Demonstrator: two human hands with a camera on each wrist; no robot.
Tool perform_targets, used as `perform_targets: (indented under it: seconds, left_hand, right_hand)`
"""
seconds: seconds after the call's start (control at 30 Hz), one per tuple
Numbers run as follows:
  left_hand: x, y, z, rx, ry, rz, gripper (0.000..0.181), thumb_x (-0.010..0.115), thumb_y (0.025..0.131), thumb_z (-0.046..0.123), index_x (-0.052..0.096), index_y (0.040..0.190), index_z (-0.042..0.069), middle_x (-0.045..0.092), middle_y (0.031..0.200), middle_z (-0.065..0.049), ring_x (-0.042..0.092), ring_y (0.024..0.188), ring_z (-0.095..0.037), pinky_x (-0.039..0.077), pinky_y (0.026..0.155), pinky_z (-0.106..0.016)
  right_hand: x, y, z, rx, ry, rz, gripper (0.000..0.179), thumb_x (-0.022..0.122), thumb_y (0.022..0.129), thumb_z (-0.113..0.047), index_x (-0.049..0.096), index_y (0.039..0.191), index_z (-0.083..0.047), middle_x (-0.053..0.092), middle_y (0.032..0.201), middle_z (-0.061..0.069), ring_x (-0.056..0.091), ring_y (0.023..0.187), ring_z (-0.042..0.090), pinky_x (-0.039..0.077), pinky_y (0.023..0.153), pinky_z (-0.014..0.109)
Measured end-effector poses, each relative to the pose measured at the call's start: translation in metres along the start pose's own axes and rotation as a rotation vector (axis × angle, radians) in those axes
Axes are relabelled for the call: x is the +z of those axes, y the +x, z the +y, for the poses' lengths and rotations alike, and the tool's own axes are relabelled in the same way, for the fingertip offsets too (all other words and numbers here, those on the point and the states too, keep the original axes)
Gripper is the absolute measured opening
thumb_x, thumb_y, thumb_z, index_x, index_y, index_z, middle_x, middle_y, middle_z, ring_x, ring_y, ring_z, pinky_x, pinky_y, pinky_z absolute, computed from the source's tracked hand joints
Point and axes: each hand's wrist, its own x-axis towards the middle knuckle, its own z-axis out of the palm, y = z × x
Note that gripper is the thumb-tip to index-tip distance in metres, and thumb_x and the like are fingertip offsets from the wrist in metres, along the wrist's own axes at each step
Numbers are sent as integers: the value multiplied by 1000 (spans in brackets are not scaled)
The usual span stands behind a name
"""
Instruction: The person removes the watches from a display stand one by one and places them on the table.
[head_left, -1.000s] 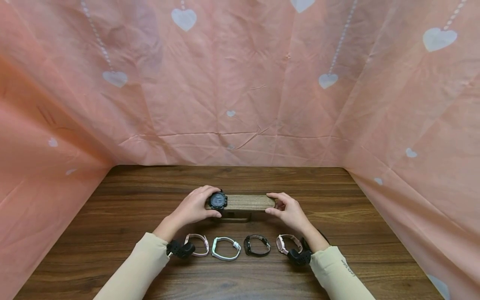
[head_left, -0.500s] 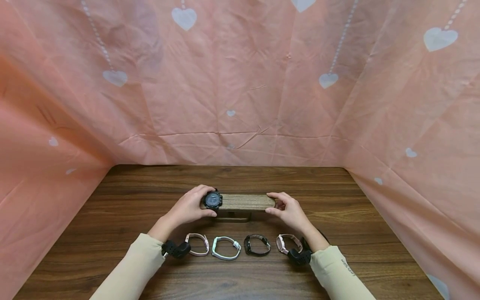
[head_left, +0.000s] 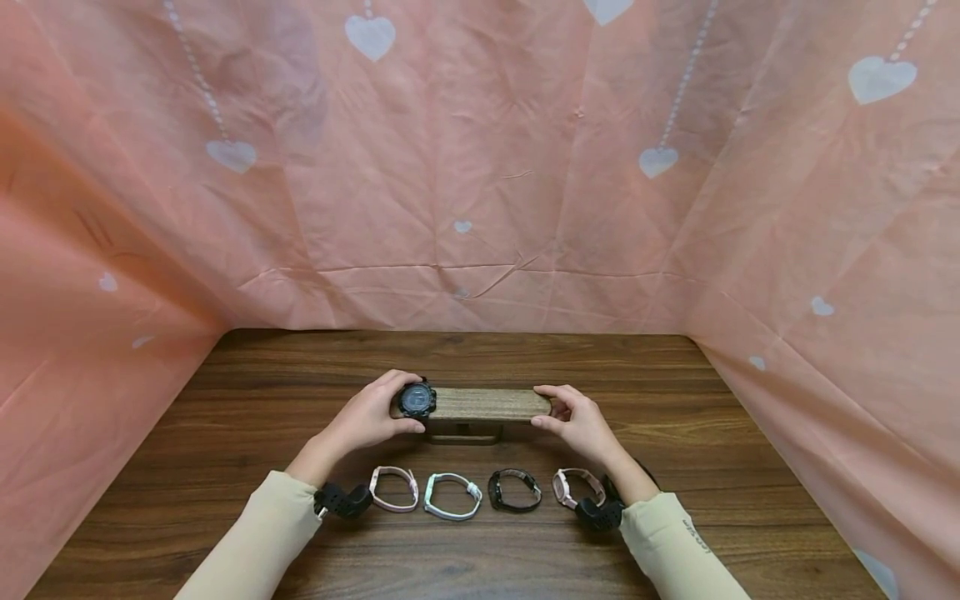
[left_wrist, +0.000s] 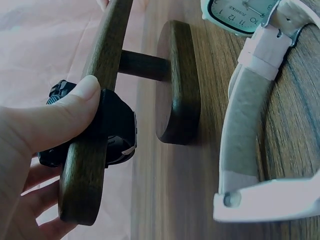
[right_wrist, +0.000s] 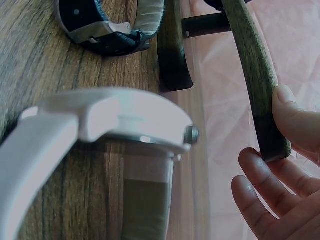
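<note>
A wooden watch stand (head_left: 491,403), a T-shaped bar on a post and base, stands near the table's middle. Looped round the left part of its bar is a black watch (head_left: 417,400), face up. My left hand (head_left: 367,415) grips that watch, thumb in front and fingers behind, as the left wrist view also shows on the strap (left_wrist: 120,125). At the other end my right hand (head_left: 585,427) pinches the bar tip between thumb and fingers. In the right wrist view, the thumb (right_wrist: 292,112) presses the bar's side, and two fingers spread loosely below.
In front of the stand lies a row of watches: pale pink (head_left: 395,507), mint (head_left: 450,516), black (head_left: 517,507) and another pink (head_left: 560,489) near my right wrist. They rest on the brown wooden table (head_left: 225,433). Pink cloth (head_left: 465,167) walls the back and sides.
My left hand has slid the black watch leftward along the bar, nearer its left end. The right hand, the stand and the row of watches have stayed in place.
</note>
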Motion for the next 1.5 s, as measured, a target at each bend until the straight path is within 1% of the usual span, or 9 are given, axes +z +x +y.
perform_targets:
  seconds: [0.23, 0.43, 0.67, 0.83, 0.97, 1.13, 1.37, 1.5]
  left_hand:
    - [-4, -4, -6, -4, -59, 17, 65, 85, 66, 26, 56, 122, 11, 56, 118, -4, 55, 105, -24, 45, 88, -44]
    - [-6, -6, -10, 6, -88, 38, 64, 85, 66, 25, 57, 120, 10, 57, 114, -5, 56, 103, -24, 45, 87, -44]
    - [-8, -10, -14, 1, -95, 51, 63, 85, 66, 22, 56, 120, 11, 58, 113, -4, 55, 100, -21, 45, 85, -42]
    - [-12, -14, -16, -12, -97, 59, 64, 85, 66, 23, 56, 121, 10, 58, 115, -5, 54, 107, -24, 43, 90, -45]
    - [-15, -16, -19, -13, -106, 61, 64, 85, 66, 22, 56, 121, 10, 57, 116, -5, 54, 108, -25, 43, 90, -46]
    - [-19, -20, -25, -24, -110, 69, 65, 86, 65, 24, 57, 122, 10, 57, 117, -5, 54, 109, -25, 43, 90, -47]
    - [-20, -26, -34, -36, -88, 116, 67, 85, 63, 38, 59, 120, 14, 59, 116, -4, 55, 108, -24, 45, 88, -46]
    - [-20, -30, -35, -50, -113, 145, 66, 85, 62, 40, 60, 118, 15, 60, 114, -4, 56, 106, -25, 45, 86, -47]
  right_hand:
    - [0, 0, 0, -5, -7, 1, 48, 79, 74, -14, 63, 118, -7, 59, 90, 2, 56, 72, 14, 48, 63, 25]
    - [-1, 0, 0, -9, -4, 2, 48, 78, 74, -14, 62, 119, -5, 59, 90, 2, 55, 72, 14, 48, 63, 26]
    - [0, 0, 1, -2, 0, -1, 48, 78, 75, -13, 62, 119, -6, 59, 92, 3, 56, 73, 14, 49, 64, 26]
    - [0, 1, 2, -15, 5, 6, 48, 78, 74, -11, 62, 119, -5, 59, 91, 3, 56, 73, 14, 50, 64, 26]
    - [-1, 1, 2, -12, 4, 9, 48, 78, 74, -11, 62, 119, -5, 59, 91, 3, 56, 73, 14, 50, 65, 26]
    - [0, 1, 2, -8, -4, 8, 48, 78, 74, -12, 62, 119, -6, 59, 92, 3, 56, 73, 14, 50, 65, 26]
    - [0, 1, 0, 1, -16, 9, 49, 78, 74, -12, 62, 119, -6, 59, 91, 3, 56, 73, 14, 49, 65, 27]
    - [0, 0, 1, 5, -19, 10, 49, 78, 74, -12, 61, 119, -5, 58, 90, 3, 56, 73, 14, 49, 65, 27]
